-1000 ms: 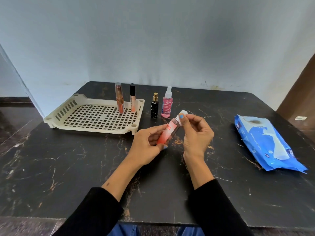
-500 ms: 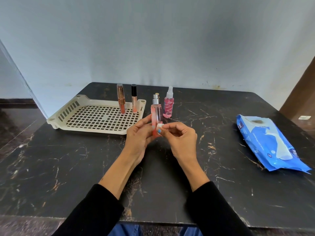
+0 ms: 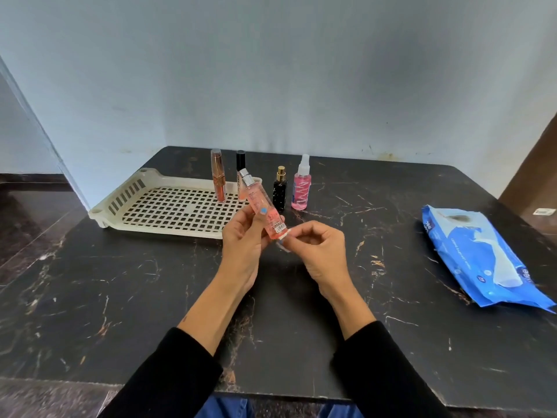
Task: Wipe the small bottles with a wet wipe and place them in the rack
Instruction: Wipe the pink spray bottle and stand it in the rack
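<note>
My left hand (image 3: 244, 239) grips a small pink-orange bottle (image 3: 259, 203) with a silver top, tilted so the top leans up and to the left. My right hand (image 3: 319, 247) pinches a small white piece of wipe (image 3: 284, 235) against the bottle's lower end. Behind my hands lies the cream plastic rack (image 3: 120, 203). A rose-gold tube (image 3: 217, 176) and a black-capped gloss tube (image 3: 240, 159) stand upright at its far right side. Just right of the rack, a black bottle with a gold cap (image 3: 280, 190) and a pink spray bottle (image 3: 301, 188) stand on the table.
A blue pack of wet wipes (image 3: 476, 260) lies at the right of the black marble table (image 3: 120, 297). A pale wall runs close behind the table's far edge. The near edge sits just under my sleeves.
The bottle swung from leaning right, through upright, to leaning left. My right hand with the wipe slid from the bottle's upper end down to its lower end.
</note>
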